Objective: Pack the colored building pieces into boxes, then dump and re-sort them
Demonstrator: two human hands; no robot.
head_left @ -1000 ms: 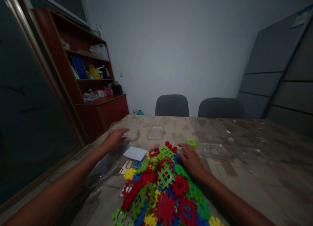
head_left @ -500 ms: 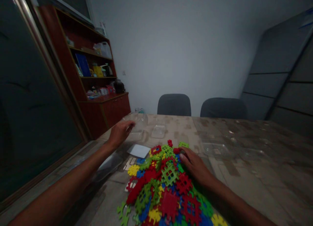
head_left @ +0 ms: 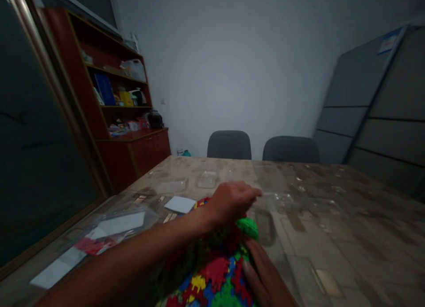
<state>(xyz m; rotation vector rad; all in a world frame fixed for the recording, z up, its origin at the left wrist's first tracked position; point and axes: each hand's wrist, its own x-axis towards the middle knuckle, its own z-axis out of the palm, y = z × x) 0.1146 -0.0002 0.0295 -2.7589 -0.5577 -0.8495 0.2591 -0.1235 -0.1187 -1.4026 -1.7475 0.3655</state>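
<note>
Shift since half a second ago: left hand (head_left: 237,200) has swung from the far-left clear tray across to above the pile; right hand (head_left: 264,273) has drawn nearer along the pile's right flank.
Hands: apart from each other, left farther out, right nearer the body.
Left grip: fingers bent, tips pointing right; cannot tell whether anything is pinched.
Right grip: fingers and thumb laid against the pieces; cannot tell whether one is clasped.
Pile: interlocking plastic building pieces (head_left: 215,273), red, yellow, blue and green, heaped at the table's near middle; left forearm covers much of it. Green piece (head_left: 248,227) shows just below the left wrist.
Clear trays: one at left (head_left: 171,185), another (head_left: 208,179) beside it, more to the right, outlines faint.
Left of pile: white card (head_left: 180,204); nearer, a transparent bag (head_left: 151,216) with white slips and something pink.
Table: brown-patterned tabletop (head_left: 305,238).
Beyond: two grey chairs (head_left: 229,145) against the far edge; red-brown shelf unit (head_left: 149,149) at left.
</note>
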